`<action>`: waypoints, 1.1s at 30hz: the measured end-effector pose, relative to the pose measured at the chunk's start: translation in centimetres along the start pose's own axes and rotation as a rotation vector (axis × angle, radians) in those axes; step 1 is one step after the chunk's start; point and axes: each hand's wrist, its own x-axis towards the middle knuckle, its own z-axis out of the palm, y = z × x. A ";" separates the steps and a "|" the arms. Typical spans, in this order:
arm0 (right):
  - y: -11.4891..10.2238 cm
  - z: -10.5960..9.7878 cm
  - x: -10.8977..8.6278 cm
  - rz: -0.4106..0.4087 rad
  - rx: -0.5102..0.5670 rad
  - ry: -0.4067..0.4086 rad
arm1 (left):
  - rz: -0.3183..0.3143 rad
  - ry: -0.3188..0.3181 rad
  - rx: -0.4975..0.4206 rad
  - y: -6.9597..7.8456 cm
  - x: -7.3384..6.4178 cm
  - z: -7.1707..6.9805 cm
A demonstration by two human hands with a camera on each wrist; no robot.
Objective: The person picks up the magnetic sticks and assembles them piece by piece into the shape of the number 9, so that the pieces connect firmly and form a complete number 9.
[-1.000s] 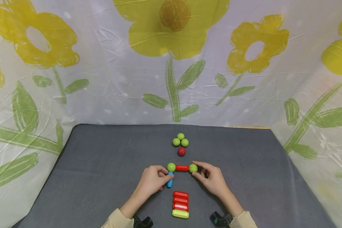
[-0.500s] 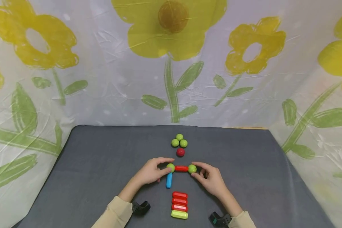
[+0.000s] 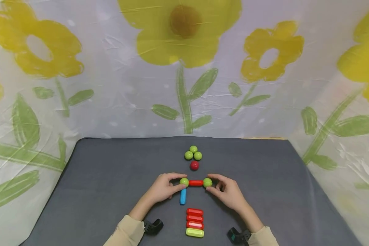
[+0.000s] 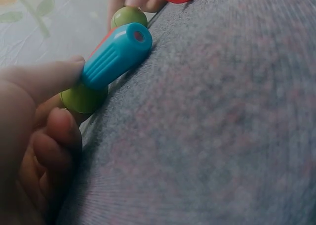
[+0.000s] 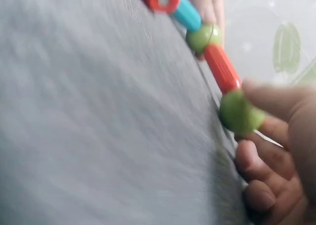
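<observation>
A red rod (image 3: pixel 195 183) joins two green balls in a row on the dark cloth. My left hand (image 3: pixel 162 187) pinches the left green ball (image 3: pixel 184 181) between thumb and forefinger. From that ball a blue rod (image 3: pixel 182 197) runs back toward me, its end against the ball; its free end in the left wrist view shows a small metal disc (image 4: pixel 139 35). On the other side, my right hand (image 3: pixel 229 192) holds the right green ball (image 3: pixel 207 182) between thumb and forefinger. In the right wrist view its thumb (image 5: pixel 271 97) lies along the ball, close to the red rod's end.
Beyond the joined pieces lie a red ball (image 3: pixel 194 165) and a cluster of loose green balls (image 3: pixel 188 155). Nearer me, several red rods (image 3: pixel 195 218) lie side by side with a yellow-green rod (image 3: pixel 195 232). A flower-printed curtain (image 3: pixel 126 112) hangs behind the table.
My left hand has let go of the blue rod and moved up to pinch the left green ball. The blue rod stays at that ball. My right hand keeps its hold.
</observation>
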 end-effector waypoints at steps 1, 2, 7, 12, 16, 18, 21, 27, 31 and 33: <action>-0.2 -0.2 0.1 0.014 0.015 -0.008 | 0.000 0.000 -0.001 0.0 0.0 0.0; -0.4 -0.5 0.3 0.025 0.023 -0.012 | 0.001 0.001 -0.005 0.0 0.0 0.0; -1.9 -1.4 1.9 0.038 0.033 -0.001 | 0.009 0.005 -0.021 -0.1 0.0 0.0; -3.1 -1.0 4.0 0.003 0.026 -0.010 | -0.011 0.008 -0.029 -0.1 -0.1 -0.1; -3.2 -0.2 5.4 0.013 -0.001 -0.024 | -0.025 0.018 -0.023 -0.1 -0.1 -0.1; -3.4 0.1 5.9 0.024 -0.028 -0.011 | -0.023 0.022 -0.026 0.0 -0.1 -0.1; -3.5 0.3 6.6 0.025 -0.064 0.017 | -0.025 0.027 -0.032 0.0 0.0 0.0; -3.6 0.8 7.8 0.002 -0.101 0.013 | -0.036 0.023 -0.030 0.0 0.0 0.1; -3.4 1.1 8.4 0.008 -0.110 -0.023 | -0.034 0.023 -0.026 0.0 -0.1 0.0; -3.3 1.3 8.6 0.011 -0.107 -0.045 | -0.030 0.027 -0.024 0.0 -0.1 0.0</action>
